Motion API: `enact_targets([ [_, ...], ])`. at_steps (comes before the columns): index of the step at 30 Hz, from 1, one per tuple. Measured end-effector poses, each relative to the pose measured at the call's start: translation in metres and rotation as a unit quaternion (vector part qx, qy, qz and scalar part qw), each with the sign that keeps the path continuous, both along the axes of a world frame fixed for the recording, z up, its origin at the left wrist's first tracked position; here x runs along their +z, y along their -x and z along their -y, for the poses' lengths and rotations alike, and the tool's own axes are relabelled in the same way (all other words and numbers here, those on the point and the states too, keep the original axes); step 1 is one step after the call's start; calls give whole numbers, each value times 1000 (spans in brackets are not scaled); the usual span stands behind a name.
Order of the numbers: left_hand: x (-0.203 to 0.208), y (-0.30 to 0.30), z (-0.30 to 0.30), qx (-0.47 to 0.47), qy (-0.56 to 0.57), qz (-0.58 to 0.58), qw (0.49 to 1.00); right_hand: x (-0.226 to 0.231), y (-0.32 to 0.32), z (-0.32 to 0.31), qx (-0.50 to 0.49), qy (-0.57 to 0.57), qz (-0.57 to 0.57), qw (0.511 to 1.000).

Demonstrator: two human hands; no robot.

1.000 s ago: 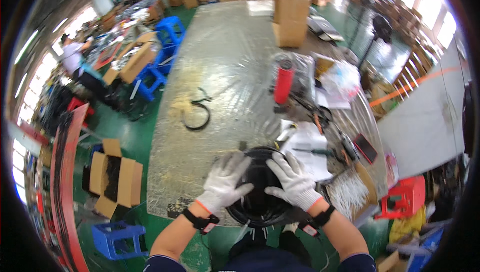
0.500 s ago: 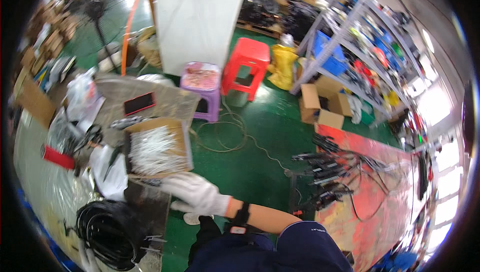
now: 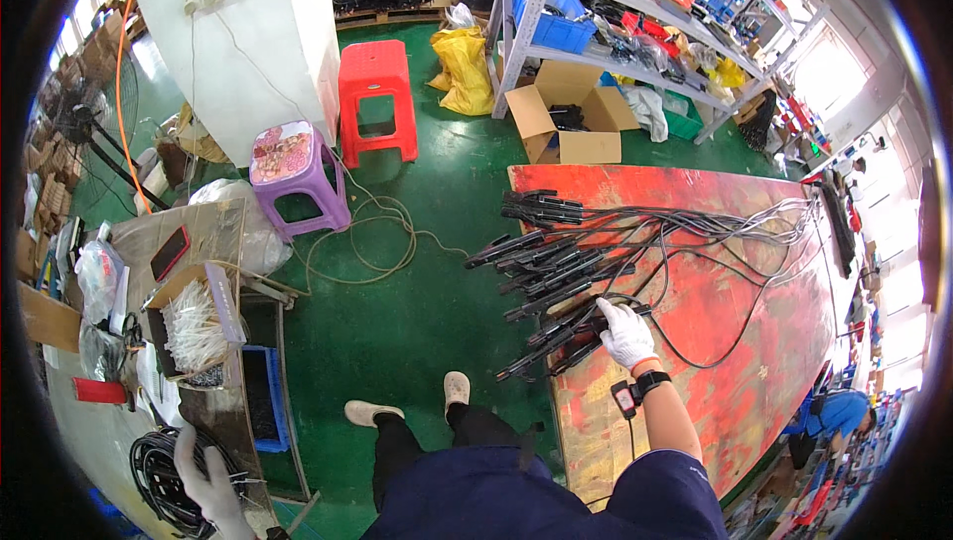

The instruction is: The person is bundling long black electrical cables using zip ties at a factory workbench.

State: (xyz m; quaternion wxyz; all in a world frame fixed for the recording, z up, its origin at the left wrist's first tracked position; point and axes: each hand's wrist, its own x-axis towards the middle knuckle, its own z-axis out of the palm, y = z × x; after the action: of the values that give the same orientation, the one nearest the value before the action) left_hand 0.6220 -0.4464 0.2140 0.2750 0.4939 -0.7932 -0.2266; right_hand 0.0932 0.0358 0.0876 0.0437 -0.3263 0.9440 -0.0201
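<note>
My left hand [image 3: 205, 485], in a white glove, is over a coil of black cable [image 3: 159, 469] on the left table, its fingers apart. Whether it touches the coil I cannot make out. On the right, my gloved right hand [image 3: 625, 335] rests at the near end of a bundle of black cables. Its visible fingers stretch out over the black cable ends [image 3: 571, 334], and the fingertips are partly hidden among them. Several more long black cable ends [image 3: 556, 267] lie side by side, jutting past the table's left edge. Their grey-black leads [image 3: 715, 222] run off to the far right.
The right table [image 3: 695, 411] has a worn red and yellow top. An open box of white strips [image 3: 194, 327], a phone [image 3: 171, 253] and a red cylinder [image 3: 99, 390] lie on the left table. Stools in purple [image 3: 298, 178] and red [image 3: 377, 93] stand ahead, near an open carton [image 3: 571, 128].
My view has turned to the right. My right hand has gone from beside the box of white strips to the black cables on the right table. The left hand has come into fuller view.
</note>
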Motion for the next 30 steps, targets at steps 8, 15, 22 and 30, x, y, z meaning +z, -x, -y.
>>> enact_targets([
  [8, 25, 96, -24, -118, 14, 90, 989, 16, 52, -24, -4, -301, 64, 951],
  [15, 10, 140, -21, -196, 20, 22, 980, 69, 40, -87, 29, -138, 2, 990],
  [22, 7, 227, -57, -537, -4, 38, 843, 151, -72, 130, 318, 35, -30, 947],
  [30, 48, 173, -25, -387, 108, 257, 879, 171, -157, 252, 247, 192, 60, 948],
])
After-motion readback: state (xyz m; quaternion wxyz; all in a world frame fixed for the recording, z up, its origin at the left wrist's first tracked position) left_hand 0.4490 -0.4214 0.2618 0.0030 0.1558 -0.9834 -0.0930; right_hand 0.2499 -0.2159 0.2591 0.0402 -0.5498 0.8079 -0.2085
